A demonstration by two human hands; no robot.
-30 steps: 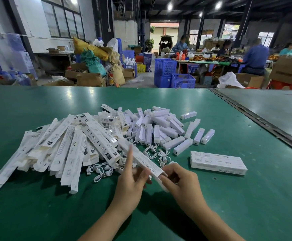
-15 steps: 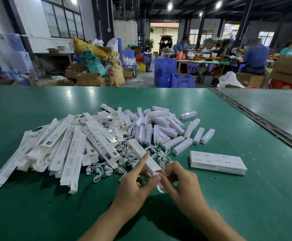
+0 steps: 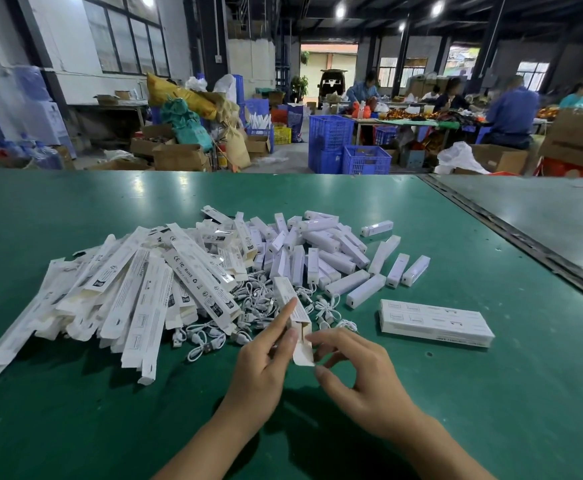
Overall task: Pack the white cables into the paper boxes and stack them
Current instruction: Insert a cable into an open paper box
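In the head view, a sprawling heap of flat, unfolded cartons [image 3: 137, 292] filled the left of the work area, and a cluster of short white blocks [image 3: 335, 258] lay behind and to the right of centre. Loose white cables [image 3: 259, 306] were tangled between the two heaps, just beyond the hands. A neat stack of closed boxes [image 3: 435, 322] sat apart on the right. All of it rested on a green table [image 3: 75, 410] in a large workshop, with blue crates [image 3: 349, 147], cardboard cartons [image 3: 179, 155] and seated workers [image 3: 512, 112] at far tables. One paper box [image 3: 292, 306] was raised over the near edge of the cables, its open end and loose flap pointing toward the person. The left hand [image 3: 266, 368] gripped it from the left side, index finger stretched along its face. The right hand [image 3: 363, 372] had its fingers curled with the tips at the flap — whether they pinched it or only touched it could not be told.
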